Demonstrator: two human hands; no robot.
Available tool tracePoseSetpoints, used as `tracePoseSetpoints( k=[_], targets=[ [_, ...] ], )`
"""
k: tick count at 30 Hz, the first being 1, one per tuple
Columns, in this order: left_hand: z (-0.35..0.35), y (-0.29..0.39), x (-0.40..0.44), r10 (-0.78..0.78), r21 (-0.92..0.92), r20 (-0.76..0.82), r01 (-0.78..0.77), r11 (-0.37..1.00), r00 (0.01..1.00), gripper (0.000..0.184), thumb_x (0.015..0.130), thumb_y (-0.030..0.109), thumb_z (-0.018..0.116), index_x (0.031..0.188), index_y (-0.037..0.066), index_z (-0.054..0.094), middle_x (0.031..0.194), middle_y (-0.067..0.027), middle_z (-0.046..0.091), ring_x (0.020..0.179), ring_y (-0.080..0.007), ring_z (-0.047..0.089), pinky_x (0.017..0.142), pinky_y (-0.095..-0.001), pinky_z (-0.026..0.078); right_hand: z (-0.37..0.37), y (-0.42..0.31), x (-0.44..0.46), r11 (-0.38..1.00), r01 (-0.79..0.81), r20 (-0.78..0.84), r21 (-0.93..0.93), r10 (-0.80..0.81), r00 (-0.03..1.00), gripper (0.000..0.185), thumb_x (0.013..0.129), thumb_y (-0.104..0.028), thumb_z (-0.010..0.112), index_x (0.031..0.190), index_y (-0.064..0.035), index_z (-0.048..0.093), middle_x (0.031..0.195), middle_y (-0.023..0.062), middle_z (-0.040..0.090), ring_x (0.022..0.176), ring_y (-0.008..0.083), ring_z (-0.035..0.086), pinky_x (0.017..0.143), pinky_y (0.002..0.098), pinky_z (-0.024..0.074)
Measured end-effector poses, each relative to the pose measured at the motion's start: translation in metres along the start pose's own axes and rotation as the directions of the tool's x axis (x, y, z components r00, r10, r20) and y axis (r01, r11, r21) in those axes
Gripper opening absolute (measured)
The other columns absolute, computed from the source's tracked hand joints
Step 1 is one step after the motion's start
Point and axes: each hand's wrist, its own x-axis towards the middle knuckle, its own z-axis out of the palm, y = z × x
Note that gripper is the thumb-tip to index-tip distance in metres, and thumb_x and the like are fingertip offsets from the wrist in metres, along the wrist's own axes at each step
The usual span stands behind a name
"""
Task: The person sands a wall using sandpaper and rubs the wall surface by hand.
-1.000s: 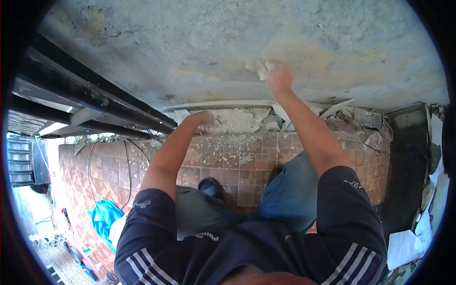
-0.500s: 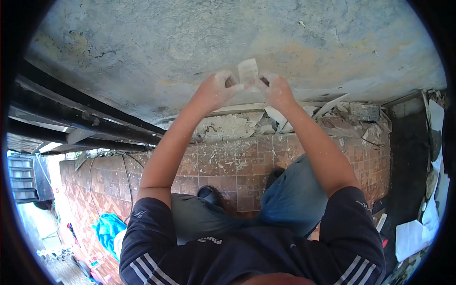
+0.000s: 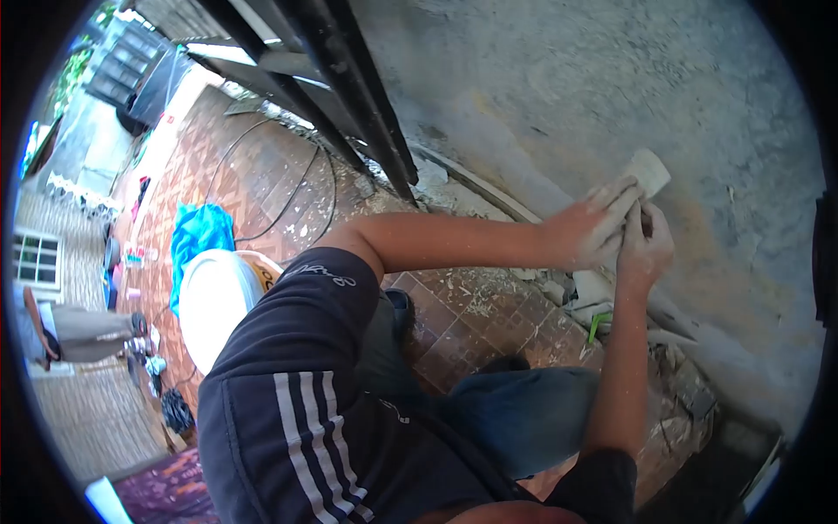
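A small pale flat piece, roughly rectangular, stands up from my fingertips in front of the grey wall. It could be stiff paper or a flake of coating; I cannot tell which. My right hand pinches its lower end between thumb and fingers. From the left, my left hand reaches across with fingers fairly straight, and its tips close on the same lower end, against the right hand. Whitish dust covers both hands. The gripped part of the piece is hidden by the fingers.
Rough grey wall rises ahead; black metal bars lean at its left. Debris and peeled flakes line its foot. On the tiled floor are a white bucket, blue cloth and a cable. Another person stands far left.
My view has swung left, showing the bucket and the other person. My hands have come together, the left now overlapping the right, with the pale piece still between them.
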Motion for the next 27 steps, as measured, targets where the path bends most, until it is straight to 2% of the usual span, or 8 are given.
tracePoseSetpoints(
  k=[1, 7, 14, 17, 20, 21, 25, 27],
  targets=[
    [-0.002, 0.003, -0.002, -0.049, -0.015, 0.065, 0.050, 0.999, 0.997, 0.073, 0.085, 0.008, 0.053, 0.147, -0.010, 0.020, 0.148, -0.0340, 0.025, 0.134, -0.0505, 0.031, 0.112, -0.0473, 0.030, 0.001, -0.002, 0.000, 0.999, 0.025, -0.030, -0.022, -0.026, 0.999, 0.024, 0.088, -0.017, 0.070, 0.095, 0.0059, 0.069, 0.079, 0.0114, 0.070, 0.069, 0.0155, 0.066, 0.066, 0.0305, 0.0526],
    [-0.004, 0.001, 0.008, -0.180, -0.446, 0.008, 0.165, 0.880, 0.984, 0.081, 0.078, -0.003, 0.046, 0.150, -0.009, 0.010, 0.157, -0.0289, 0.012, 0.148, -0.0378, 0.012, 0.119, -0.0401, 0.017, 0.013, -0.005, 0.008, 0.999, 0.036, -0.042, -0.013, -0.037, 0.998, 0.023, 0.087, -0.017, 0.072, 0.095, 0.0049, 0.071, 0.082, 0.0132, 0.071, 0.070, 0.0177, 0.067, 0.067, 0.0305, 0.0529],
    [-0.006, -0.010, 0.005, -0.159, -0.399, -0.147, 0.089, 0.913, 0.976, 0.077, 0.075, -0.004, 0.039, 0.148, -0.013, 0.016, 0.156, -0.0305, 0.013, 0.149, -0.0364, 0.006, 0.120, -0.0398, 0.009, 0.037, -0.019, 0.022, 0.982, 0.186, -0.075, -0.035, -0.188, 0.979, 0.022, 0.090, -0.022, 0.070, 0.094, 0.0001, 0.074, 0.087, 0.0130, 0.072, 0.073, 0.0235, 0.068, 0.066, 0.0335, 0.0520],
    [-0.006, -0.017, 0.004, -0.170, -0.401, -0.130, 0.105, 0.910, 0.977, 0.063, 0.093, 0.007, 0.038, 0.149, -0.011, 0.014, 0.159, -0.0252, 0.012, 0.149, -0.0320, 0.006, 0.119, -0.0387, 0.012, 0.045, -0.018, 0.027, 0.942, 0.333, -0.177, -0.041, -0.334, 0.926, 0.013, 0.086, -0.015, 0.074, 0.087, -0.0018, 0.074, 0.069, 0.0089, 0.065, 0.058, 0.0202, 0.060, 0.054, 0.0333, 0.0474],
    [0.002, -0.019, 0.008, -0.310, -0.579, -0.127, 0.184, 0.795, 0.942, 0.061, 0.101, 0.019, 0.039, 0.149, -0.011, 0.015, 0.158, -0.0247, 0.015, 0.149, -0.0291, 0.010, 0.119, -0.0378, 0.013, 0.044, -0.018, 0.029, 0.941, 0.337, -0.171, -0.038, -0.338, 0.926, 0.011, 0.085, -0.014, 0.074, 0.086, -0.0024, 0.074, 0.069, 0.0083, 0.065, 0.057, 0.0194, 0.059, 0.053, 0.0331, 0.0463],
    [-0.001, -0.012, 0.013, -0.355, -0.601, -0.108, 0.223, 0.768, 0.929, 0.063, 0.103, 0.023, 0.038, 0.149, -0.012, 0.014, 0.157, -0.0248, 0.016, 0.148, -0.0284, 0.011, 0.119, -0.0379, 0.014, 0.046, -0.011, 0.028, 0.916, 0.398, -0.172, -0.050, -0.401, 0.900, 0.012, 0.084, -0.014, 0.074, 0.088, -0.0030, 0.074, 0.071, 0.0076, 0.065, 0.058, 0.0203, 0.060, 0.053, 0.0341, 0.0460],
    [-0.012, 0.029, 0.053, -0.532, -0.656, -0.044, 0.378, 0.653, 0.845, 0.071, 0.105, 0.035, 0.034, 0.148, -0.013, 0.005, 0.156, -0.0289, 0.013, 0.148, -0.0317, 0.010, 0.118, -0.0388, 0.015, 0.048, 0.011, 0.021, 0.968, 0.249, -0.016, 0.027, -0.248, 0.969, 0.018, 0.083, -0.018, 0.070, 0.093, -0.0030, 0.071, 0.073, 0.0088, 0.063, 0.066, 0.0256, 0.062, 0.060, 0.0371, 0.0474],
    [-0.001, 0.032, 0.063, -0.559, -0.525, -0.117, 0.427, 0.737, 0.821, 0.075, 0.105, 0.039, 0.032, 0.148, -0.013, -0.002, 0.156, -0.0326, 0.006, 0.148, -0.0365, 0.005, 0.118, -0.0399, 0.012, 0.044, 0.017, 0.022, 0.952, 0.305, 0.004, 0.032, -0.305, 0.952, 0.017, 0.086, -0.018, 0.066, 0.094, -0.0026, 0.069, 0.075, 0.0111, 0.063, 0.070, 0.0291, 0.063, 0.063, 0.0390, 0.0476]
  ],
)
